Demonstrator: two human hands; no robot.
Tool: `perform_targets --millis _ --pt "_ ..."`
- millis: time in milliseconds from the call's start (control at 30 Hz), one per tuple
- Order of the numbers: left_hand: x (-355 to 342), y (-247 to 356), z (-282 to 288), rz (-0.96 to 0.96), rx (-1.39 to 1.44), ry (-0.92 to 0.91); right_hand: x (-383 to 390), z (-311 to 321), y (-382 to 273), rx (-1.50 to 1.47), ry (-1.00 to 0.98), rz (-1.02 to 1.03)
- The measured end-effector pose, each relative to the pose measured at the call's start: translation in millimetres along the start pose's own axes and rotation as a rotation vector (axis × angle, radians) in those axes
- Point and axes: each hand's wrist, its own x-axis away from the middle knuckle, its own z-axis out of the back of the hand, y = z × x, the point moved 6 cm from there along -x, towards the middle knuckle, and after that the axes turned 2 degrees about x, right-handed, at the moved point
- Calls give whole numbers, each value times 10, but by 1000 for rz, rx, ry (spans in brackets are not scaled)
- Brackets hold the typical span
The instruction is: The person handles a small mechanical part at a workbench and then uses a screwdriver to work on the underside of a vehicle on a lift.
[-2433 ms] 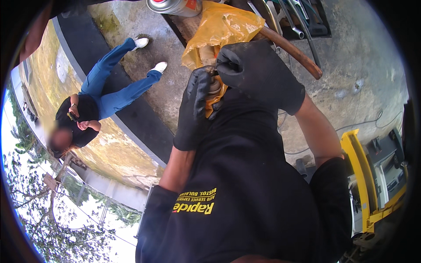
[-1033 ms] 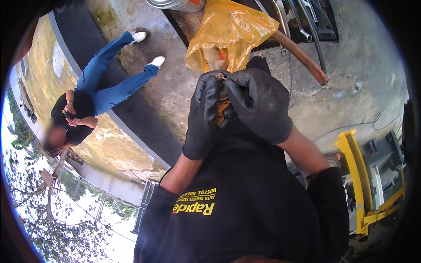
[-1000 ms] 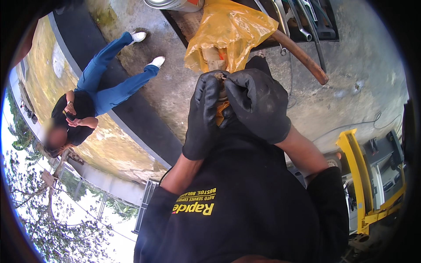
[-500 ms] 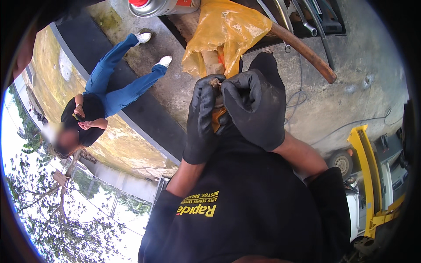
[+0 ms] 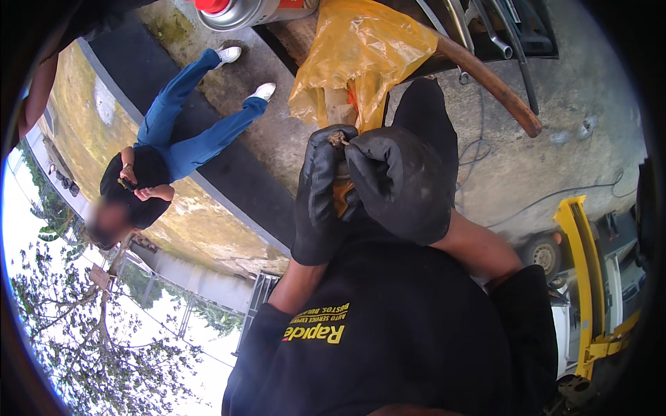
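Note:
Both my hands wear black gloves and meet at chest height. My left hand pinches a small, crumpled, brownish clump between thumb and fingers; its exact kind is not clear. Fingers of my right hand are pinched together against the clump's right side. Just beyond the hands, a crinkled yellow translucent plastic bag lies with its torn opening towards me. A pale tan piece and something orange show in that opening. Below the clump, another bit of orange-yellow material shows between my hands, partly hidden.
A curved wooden handle sticks out right of the bag. Several wrenches lie on a dark tray at the far right, and a spray can stands far left. A person is at the left. A yellow metal post rises at the right.
My hands sit slightly lower in the picture and keep their pinch around the clump. My right hand has tilted a little. The surroundings have shifted slightly with the view.

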Motion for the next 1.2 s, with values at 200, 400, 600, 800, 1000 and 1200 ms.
perform_targets --millis 200,400,600,800,1000,1200 --pt "23 225 -188 -438 -861 -152 -120 41 -59 -10 -48 -22" --pt "30 184 -174 -499 -887 -106 -190 -21 54 -118 -200 -144" --pt "-13 164 -211 -477 -788 -175 -209 46 459 -607 -461 -607" --pt "-96 -65 -120 35 -191 -43 -288 31 439 -470 -586 -623" --pt "-74 -60 -151 231 47 33 -294 -60 464 -373 -603 -679" --pt "-22 41 -38 253 31 197 -465 370 312 -84 2 -206"
